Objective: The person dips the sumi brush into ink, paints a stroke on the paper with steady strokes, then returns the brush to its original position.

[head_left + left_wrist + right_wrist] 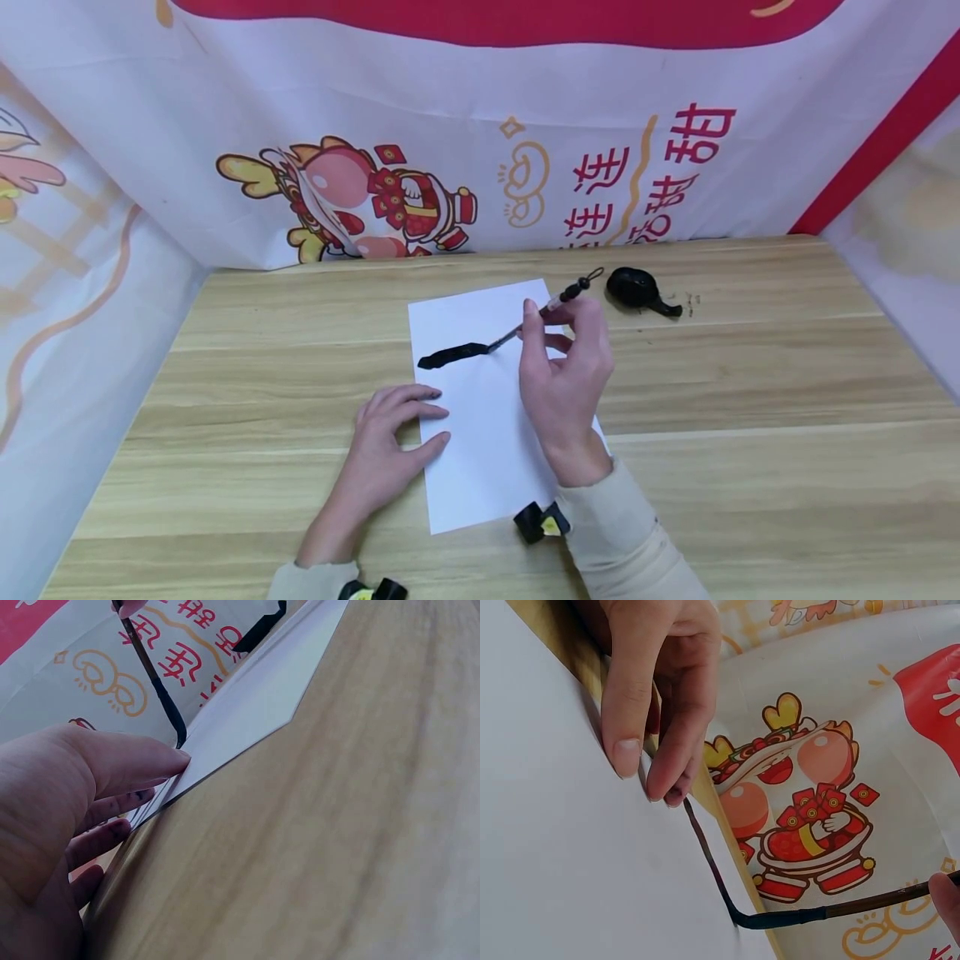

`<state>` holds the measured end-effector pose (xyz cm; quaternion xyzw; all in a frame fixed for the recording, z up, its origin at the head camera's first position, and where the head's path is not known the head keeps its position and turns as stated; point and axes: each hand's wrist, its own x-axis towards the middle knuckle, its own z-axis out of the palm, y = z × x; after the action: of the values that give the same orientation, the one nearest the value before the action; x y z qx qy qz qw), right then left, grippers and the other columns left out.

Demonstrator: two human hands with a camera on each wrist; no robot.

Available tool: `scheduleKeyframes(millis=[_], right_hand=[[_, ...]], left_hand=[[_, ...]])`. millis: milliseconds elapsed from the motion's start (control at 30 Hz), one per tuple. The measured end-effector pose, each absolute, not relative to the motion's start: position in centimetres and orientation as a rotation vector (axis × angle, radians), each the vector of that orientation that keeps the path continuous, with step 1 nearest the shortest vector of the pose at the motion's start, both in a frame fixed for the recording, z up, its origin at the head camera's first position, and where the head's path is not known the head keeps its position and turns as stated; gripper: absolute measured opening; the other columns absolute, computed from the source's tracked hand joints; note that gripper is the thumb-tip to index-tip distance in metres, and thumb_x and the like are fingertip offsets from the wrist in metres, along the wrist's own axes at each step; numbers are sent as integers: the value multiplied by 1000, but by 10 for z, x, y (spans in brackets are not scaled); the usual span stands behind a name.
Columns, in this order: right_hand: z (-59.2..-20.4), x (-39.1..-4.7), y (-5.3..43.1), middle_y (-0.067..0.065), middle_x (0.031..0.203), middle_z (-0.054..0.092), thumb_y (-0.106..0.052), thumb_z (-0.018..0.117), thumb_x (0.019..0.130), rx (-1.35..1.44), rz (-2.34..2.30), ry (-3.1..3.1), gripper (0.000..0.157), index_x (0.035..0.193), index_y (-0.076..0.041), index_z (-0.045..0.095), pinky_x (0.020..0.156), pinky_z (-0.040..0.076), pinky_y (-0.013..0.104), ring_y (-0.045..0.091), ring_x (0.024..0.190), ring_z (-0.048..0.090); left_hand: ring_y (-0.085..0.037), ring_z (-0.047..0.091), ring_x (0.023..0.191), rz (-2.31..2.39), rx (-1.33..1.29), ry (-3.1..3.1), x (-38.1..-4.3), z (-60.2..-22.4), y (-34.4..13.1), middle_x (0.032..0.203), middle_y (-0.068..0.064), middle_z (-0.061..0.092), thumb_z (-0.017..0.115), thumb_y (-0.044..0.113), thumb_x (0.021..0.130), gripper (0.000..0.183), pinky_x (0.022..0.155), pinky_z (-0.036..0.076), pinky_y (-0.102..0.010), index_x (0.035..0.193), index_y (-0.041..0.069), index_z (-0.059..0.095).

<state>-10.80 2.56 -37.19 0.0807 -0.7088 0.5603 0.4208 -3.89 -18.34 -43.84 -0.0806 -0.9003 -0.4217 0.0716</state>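
My right hand [564, 375] pinches a thin brush [573, 290] that slants down to the left, with a hanging loop at its upper end. Its dark, bent bristles [769, 919] meet a white sheet of paper [495, 450]. A thick black stroke [452, 356] runs from near the sheet's left edge to the brush tip. My left hand [393, 437] rests at the left edge of the paper, fingers spread and gently bent, fingertips on the sheet. Dark smudges show on some left fingers [112, 831] in the left wrist view.
A shiny black, rounded object with a short spout-like end [633, 287] sits beyond the paper to the right, with small dark marks beside it. The wooden table [750, 483] meets a printed cloth [450, 100] at the back. Each wrist wears a small black camera [531, 523].
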Motion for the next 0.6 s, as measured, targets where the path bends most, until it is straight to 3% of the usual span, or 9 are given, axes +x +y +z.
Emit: scheduleKeyframes(millis=[600], right_hand=[[-371, -109, 32, 21, 94, 64, -9, 73, 102, 192, 1377, -1795, 21, 106, 6, 59, 70, 58, 11, 28, 88, 74]], left_hand=[[-26, 56, 134, -1260, -233, -2720, -38, -438, -183, 134, 4, 75, 91, 11, 83, 27, 118, 28, -58, 106, 21, 83]])
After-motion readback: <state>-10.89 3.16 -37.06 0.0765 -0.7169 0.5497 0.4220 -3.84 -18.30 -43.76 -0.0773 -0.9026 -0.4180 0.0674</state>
